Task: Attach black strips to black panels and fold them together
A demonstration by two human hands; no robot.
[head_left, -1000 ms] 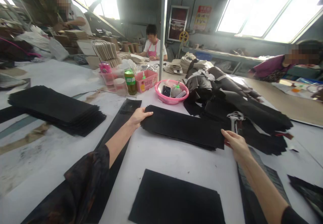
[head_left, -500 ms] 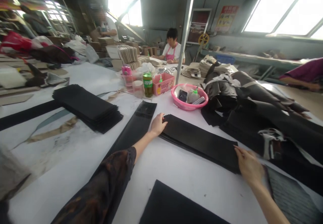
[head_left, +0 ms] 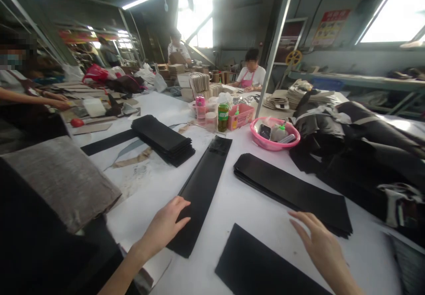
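Observation:
My left hand [head_left: 168,224] is at the near left edge of a long black strip [head_left: 206,188], its thumb and fingers apart and nothing gripped. Whether the fingertips touch the strip, I cannot tell. My right hand [head_left: 320,244] hovers with fingers parted and nothing in them, just this side of a stack of black rectangular sheets [head_left: 292,188]. Between the hands, toward me, lies another black sheet [head_left: 259,259], cut off by the lower frame edge. A second stack of black sheets [head_left: 161,137] sits farther off to the left.
A pink basin [head_left: 275,148] with a phone and a bottle stands beyond the right stack. Left of it are a green bottle [head_left: 222,118] and a pink box [head_left: 244,118]. Dark material [head_left: 332,153] heaps up at right. Grey cloth [head_left: 63,180] lies left; co-workers are around the table.
Both hands have let go of the right stack, which stays on the table. My left hand moved back and left to the long strip; my right pulled toward me. The view turned left.

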